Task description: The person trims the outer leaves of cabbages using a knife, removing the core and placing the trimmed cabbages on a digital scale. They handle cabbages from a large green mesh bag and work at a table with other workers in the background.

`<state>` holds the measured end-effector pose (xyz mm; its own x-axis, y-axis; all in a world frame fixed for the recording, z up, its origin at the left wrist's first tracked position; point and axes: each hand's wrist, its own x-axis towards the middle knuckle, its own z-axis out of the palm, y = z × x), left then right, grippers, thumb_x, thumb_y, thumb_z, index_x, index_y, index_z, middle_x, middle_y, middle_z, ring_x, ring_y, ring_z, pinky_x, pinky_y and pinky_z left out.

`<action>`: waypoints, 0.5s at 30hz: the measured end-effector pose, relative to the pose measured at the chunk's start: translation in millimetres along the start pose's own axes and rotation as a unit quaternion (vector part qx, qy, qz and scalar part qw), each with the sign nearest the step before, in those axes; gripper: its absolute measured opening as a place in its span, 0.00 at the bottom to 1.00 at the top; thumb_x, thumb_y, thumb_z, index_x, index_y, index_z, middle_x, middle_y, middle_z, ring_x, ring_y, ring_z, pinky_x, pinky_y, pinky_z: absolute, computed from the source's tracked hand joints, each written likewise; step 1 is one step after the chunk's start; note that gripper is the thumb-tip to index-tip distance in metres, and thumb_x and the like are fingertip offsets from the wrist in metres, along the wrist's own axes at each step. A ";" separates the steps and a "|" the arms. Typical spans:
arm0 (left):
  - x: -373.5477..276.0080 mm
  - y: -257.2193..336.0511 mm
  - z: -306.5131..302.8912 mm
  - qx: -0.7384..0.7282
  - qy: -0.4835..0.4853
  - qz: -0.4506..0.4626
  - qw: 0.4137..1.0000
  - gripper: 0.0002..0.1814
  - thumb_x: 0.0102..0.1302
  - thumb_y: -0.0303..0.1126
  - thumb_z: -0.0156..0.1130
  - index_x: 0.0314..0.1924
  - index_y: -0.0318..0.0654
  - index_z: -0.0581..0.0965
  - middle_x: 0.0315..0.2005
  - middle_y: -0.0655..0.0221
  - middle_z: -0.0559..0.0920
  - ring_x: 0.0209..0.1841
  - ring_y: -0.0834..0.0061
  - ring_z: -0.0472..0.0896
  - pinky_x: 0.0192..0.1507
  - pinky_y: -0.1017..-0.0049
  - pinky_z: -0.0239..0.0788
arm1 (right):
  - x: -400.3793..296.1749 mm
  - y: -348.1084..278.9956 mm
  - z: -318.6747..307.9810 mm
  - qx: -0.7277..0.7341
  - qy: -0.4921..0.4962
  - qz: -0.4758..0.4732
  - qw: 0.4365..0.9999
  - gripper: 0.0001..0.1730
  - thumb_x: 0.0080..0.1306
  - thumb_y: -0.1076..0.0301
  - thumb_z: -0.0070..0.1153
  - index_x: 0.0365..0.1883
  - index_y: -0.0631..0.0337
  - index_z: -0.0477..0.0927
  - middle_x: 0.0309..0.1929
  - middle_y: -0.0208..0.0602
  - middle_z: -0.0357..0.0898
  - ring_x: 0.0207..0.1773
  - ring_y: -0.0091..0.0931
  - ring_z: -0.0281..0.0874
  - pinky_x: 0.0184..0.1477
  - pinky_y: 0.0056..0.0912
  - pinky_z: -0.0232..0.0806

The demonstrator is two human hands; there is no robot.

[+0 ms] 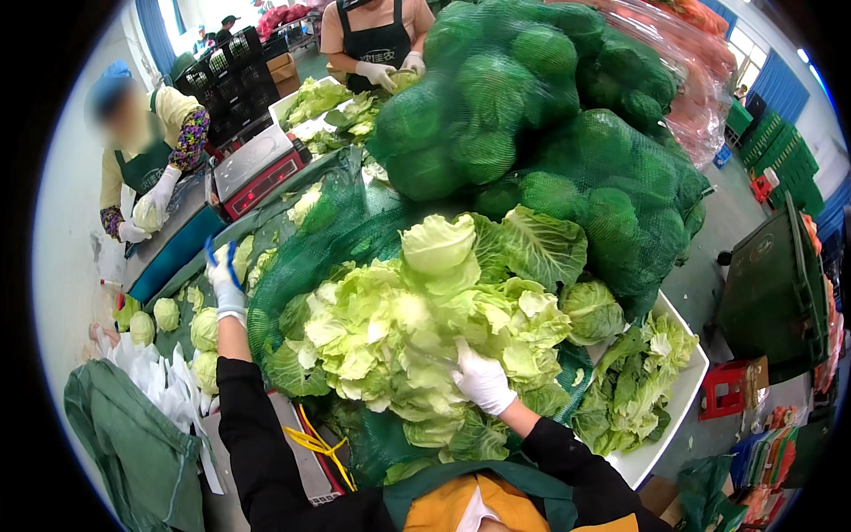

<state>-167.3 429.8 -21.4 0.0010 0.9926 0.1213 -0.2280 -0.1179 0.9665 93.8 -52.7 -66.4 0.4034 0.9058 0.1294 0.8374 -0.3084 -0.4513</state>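
Observation:
My left hand (227, 282), in a white glove with blue on the fingers, reaches out at the left with its fingers apart. It is beside loose cabbage leaves (243, 253) on the green-covered table. My right hand (484, 380), in a white glove, is closed over a large heap of pale cabbage leaves (372, 326). From it a thin, blurred blade, seemingly a knife (432, 356), points left across the leaves; its handle is hidden in my fist. Green mesh netting (292, 266) lies under and around the heap. A whole cabbage (592, 311) sits at the heap's right edge.
Full green mesh sacks of cabbages (479, 100) are piled ahead. A white bin (671, 419) of leaves stands right. Trimmed cabbages (205, 329) lie left, near a scale (259, 166). One co-worker (143, 166) handles a cabbage at left; another (375, 46) works ahead.

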 end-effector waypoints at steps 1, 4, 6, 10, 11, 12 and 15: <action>-26.7 32.7 43.3 0.015 -0.100 0.023 0.995 0.35 0.62 0.35 0.68 0.68 0.49 0.65 0.51 0.65 0.78 0.49 0.70 0.79 0.51 0.72 0.72 | -0.6 0.0 -4.2 0.020 0.020 -0.015 0.999 0.35 0.56 0.65 0.60 0.61 0.64 0.66 0.37 0.46 0.80 0.34 0.40 0.81 0.34 0.38 0.74; -70.1 26.9 130.2 0.196 -0.273 0.061 0.940 0.40 0.56 0.33 0.72 0.68 0.41 0.65 0.58 0.62 0.75 0.55 0.72 0.75 0.57 0.74 0.69 | -2.4 -9.8 -27.7 0.097 0.033 -0.067 0.992 0.37 0.58 0.67 0.62 0.66 0.63 0.64 0.39 0.46 0.81 0.31 0.39 0.81 0.33 0.37 0.73; -150.0 46.5 204.6 0.252 -0.415 0.052 0.873 0.51 0.51 0.39 0.76 0.72 0.42 0.58 0.68 0.53 0.65 0.69 0.59 0.64 0.66 0.64 0.60 | -7.0 -13.8 -45.8 0.151 0.133 -0.061 0.978 0.37 0.56 0.72 0.62 0.65 0.61 0.66 0.40 0.47 0.81 0.28 0.36 0.81 0.31 0.35 0.73; -224.6 -5.8 270.8 0.383 -0.541 0.173 0.728 0.50 0.49 0.42 0.73 0.72 0.58 0.60 0.66 0.50 0.66 0.67 0.54 0.66 0.65 0.67 0.61 | -19.8 0.3 -84.6 0.189 0.220 0.039 0.956 0.30 0.62 0.68 0.63 0.63 0.63 0.70 0.39 0.42 0.81 0.22 0.25 0.73 0.27 0.25 0.69; -239.6 -16.0 277.2 0.346 -0.572 0.134 0.732 0.48 0.50 0.41 0.71 0.71 0.62 0.60 0.63 0.50 0.69 0.64 0.54 0.70 0.63 0.69 0.63 | -25.1 7.9 -95.4 0.206 0.216 0.086 0.951 0.28 0.64 0.67 0.63 0.62 0.63 0.71 0.38 0.41 0.81 0.22 0.24 0.72 0.27 0.25 0.68; -252.9 -19.0 285.0 0.440 -0.502 0.188 0.721 0.42 0.54 0.39 0.66 0.70 0.66 0.62 0.58 0.55 0.74 0.56 0.56 0.76 0.59 0.69 0.67 | -29.7 19.1 -104.4 0.221 0.251 0.078 0.939 0.26 0.65 0.66 0.62 0.60 0.65 0.73 0.34 0.39 0.81 0.21 0.22 0.68 0.28 0.24 0.67; -236.9 -22.0 273.6 0.505 -0.402 0.285 0.708 0.34 0.56 0.30 0.56 0.65 0.64 0.69 0.54 0.64 0.77 0.52 0.60 0.79 0.54 0.69 0.71 | -58.9 61.5 -117.3 0.167 0.296 0.102 0.935 0.25 0.65 0.68 0.61 0.59 0.65 0.74 0.41 0.38 0.82 0.24 0.19 0.69 0.32 0.22 0.68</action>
<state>103.8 189.4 -9.5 0.8360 0.4864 0.2540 0.3986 -0.8565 0.3279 164.8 -159.1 1.8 0.7578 0.4890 0.4319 0.5990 -0.2590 -0.7577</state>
